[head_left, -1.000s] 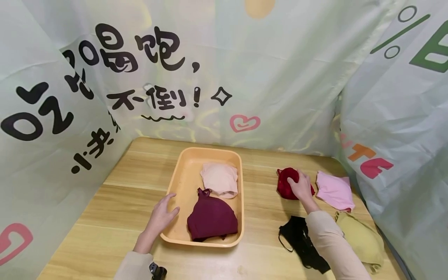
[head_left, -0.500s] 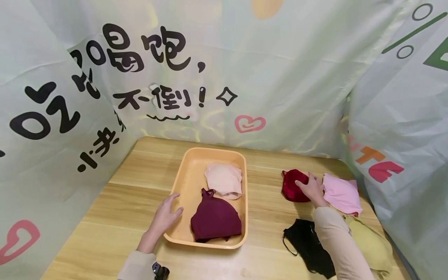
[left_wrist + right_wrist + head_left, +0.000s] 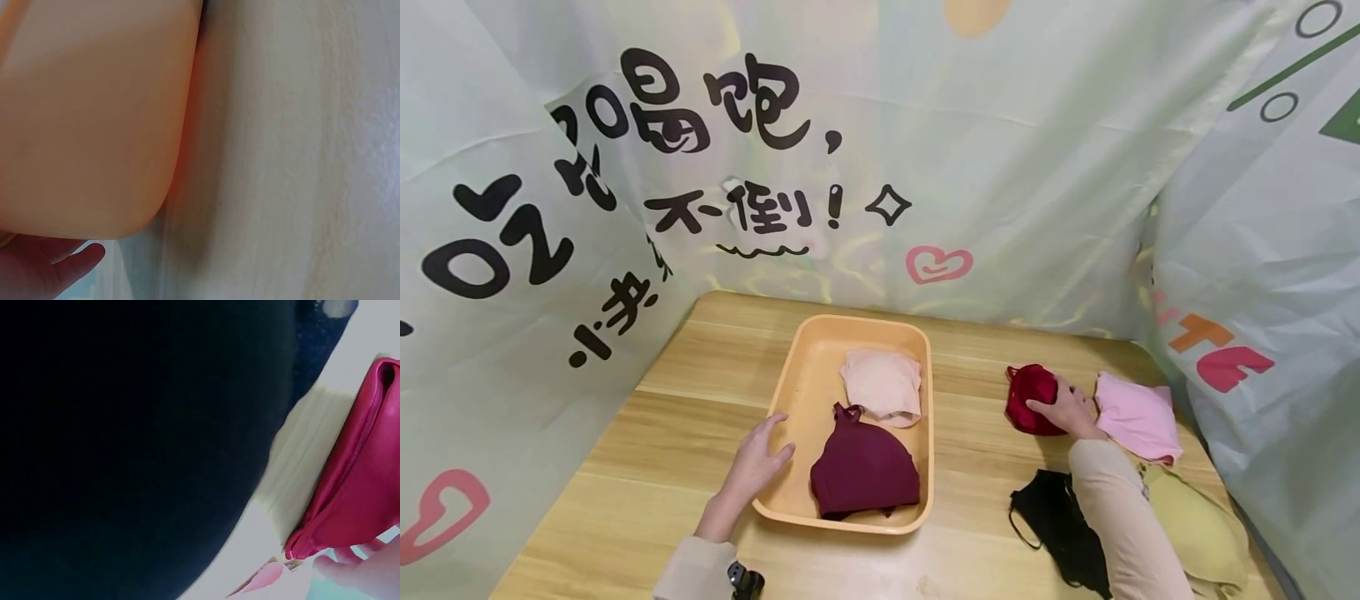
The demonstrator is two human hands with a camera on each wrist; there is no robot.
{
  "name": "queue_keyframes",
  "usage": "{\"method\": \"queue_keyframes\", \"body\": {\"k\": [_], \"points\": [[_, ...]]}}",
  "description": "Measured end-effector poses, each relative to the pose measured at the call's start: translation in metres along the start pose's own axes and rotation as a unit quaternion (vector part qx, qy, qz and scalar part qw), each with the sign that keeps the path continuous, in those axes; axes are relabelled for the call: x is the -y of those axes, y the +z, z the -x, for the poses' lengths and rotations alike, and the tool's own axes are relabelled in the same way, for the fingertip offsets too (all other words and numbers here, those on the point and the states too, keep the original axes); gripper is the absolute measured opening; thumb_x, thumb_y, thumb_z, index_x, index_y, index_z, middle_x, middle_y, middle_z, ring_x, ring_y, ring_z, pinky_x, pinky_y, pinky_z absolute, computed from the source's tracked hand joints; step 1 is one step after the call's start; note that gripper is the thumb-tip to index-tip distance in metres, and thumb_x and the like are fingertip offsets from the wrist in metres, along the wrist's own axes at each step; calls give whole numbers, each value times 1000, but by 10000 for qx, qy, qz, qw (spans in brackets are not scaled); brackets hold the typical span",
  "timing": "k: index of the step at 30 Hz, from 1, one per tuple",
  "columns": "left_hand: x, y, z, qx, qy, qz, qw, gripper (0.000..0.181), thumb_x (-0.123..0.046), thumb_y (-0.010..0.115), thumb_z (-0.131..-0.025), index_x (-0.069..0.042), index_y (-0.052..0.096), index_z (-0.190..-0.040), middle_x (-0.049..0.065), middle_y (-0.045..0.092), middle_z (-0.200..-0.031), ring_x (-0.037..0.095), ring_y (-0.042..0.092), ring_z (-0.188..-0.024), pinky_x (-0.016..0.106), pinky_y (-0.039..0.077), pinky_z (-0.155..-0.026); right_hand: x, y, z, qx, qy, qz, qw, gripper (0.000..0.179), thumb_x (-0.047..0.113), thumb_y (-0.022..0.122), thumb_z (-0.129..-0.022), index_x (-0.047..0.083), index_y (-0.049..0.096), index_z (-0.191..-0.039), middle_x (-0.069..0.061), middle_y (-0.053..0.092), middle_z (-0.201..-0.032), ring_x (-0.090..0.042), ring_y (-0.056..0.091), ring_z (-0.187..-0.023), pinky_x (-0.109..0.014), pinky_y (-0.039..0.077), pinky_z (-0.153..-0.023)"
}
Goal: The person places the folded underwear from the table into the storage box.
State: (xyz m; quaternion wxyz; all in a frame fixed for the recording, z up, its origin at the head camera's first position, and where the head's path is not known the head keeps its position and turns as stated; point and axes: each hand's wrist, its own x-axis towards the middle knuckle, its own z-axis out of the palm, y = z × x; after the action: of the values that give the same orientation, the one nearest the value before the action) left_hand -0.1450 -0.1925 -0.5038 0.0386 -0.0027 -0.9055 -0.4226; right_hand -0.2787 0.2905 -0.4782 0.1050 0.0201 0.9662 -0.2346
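My right hand [image 3: 1066, 408] holds the right side of a folded red bra [image 3: 1027, 398], thumb on its near side and fingers partly hidden behind it. In the right wrist view, fingertips [image 3: 328, 565] lie against the lower edge of the red bra. My left hand [image 3: 758, 458] rests by the left rim of an orange plastic tray [image 3: 792, 367], fingers loosely spread; the left wrist view shows it at the tray's outer edge. Inside the tray lie a folded maroon bra [image 3: 865, 471] and, behind it, a folded pale pink garment [image 3: 883, 383].
To the right on the wooden table [image 3: 970, 500] lie a folded pink garment [image 3: 1138, 415], a black bra [image 3: 1060, 521] under the right forearm, and a yellow-green garment [image 3: 1198, 529]. Printed curtains [image 3: 1037, 167] enclose the back and sides. A large dark shape [image 3: 125, 437] fills much of the right wrist view.
My right hand has shifted from over the red bra's top toward its right side, and less of the bra shows there. The left hand stays by the tray; the head view has turned slightly.
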Motion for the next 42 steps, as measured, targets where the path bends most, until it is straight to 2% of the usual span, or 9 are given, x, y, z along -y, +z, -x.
{"method": "queue_keyframes", "body": {"k": [8,16,20,26,31,33,38,42], "points": [[-1,2,-1,-107,23,-19,9999,51,-9,63,-82,1,45,-128,27,44,-131,46,41,-119,57,38,-95,0,0,0,38,64,-175,9998,86,31,61,-83,-14,9,-135,-43,31,-124,-56,20,-117,-64,26,-95],[-3,1,-1,-63,20,-10,10000,51,-8,63,-82,2,44,-129,27,43,-132,46,40,-120,57,38,-95,1,-1,2,110,269,-217,9993,91,24,63,-80,-16,3,-136,-43,25,-128,-56,17,-120,-63,22,-100],[-3,1,-1,-31,-1,-71,10000,51,-8,62,-83,2,44,-129,27,43,-132,46,41,-120,56,38,-95,-1,-2,2,221,148,-196,9995,94,28,65,-79,-16,4,-136,-43,24,-129,-56,18,-120,-62,24,-100],[-2,0,-1,-34,-5,-70,10000,51,-8,62,-82,2,44,-129,27,44,-132,45,40,-120,56,37,-96,-5,-6,4,306,38,-224,9993,95,39,62,-80,-19,10,-135,-43,29,-129,-55,28,-119,-59,29,-99],[-2,0,0,-68,34,-35,10000,51,-7,63,-82,2,44,-128,27,44,-132,46,40,-120,56,37,-96,-6,-7,5,396,155,-202,9989,98,41,62,-79,-21,10,-133,-43,29,-129,-55,27,-119,-63,20,-99],[-2,1,0,-65,47,-28,10000,51,-8,62,-82,3,44,-128,28,44,-132,47,40,-120,57,38,-95,-7,-7,5,402,179,-208,9988,99,41,64,-78,-21,11,-133,-42,30,-128,-55,28,-118,-62,21,-100],[-2,0,0,-7,4,35,10000,52,-9,62,-82,3,43,-129,27,42,-133,46,38,-121,57,36,-96,-8,-7,6,482,230,-897,9945,102,36,67,-77,-19,5,-135,-42,24,-132,-53,24,-123,-56,26,-103],[-1,0,0,-24,5,29,10000,52,-10,63,-82,3,44,-129,27,42,-133,46,39,-121,57,36,-96,-9,-8,6,583,310,-1372,9883,106,35,66,-78,-16,-5,-137,-42,10,-138,-52,12,-128,-56,19,-106]]}}
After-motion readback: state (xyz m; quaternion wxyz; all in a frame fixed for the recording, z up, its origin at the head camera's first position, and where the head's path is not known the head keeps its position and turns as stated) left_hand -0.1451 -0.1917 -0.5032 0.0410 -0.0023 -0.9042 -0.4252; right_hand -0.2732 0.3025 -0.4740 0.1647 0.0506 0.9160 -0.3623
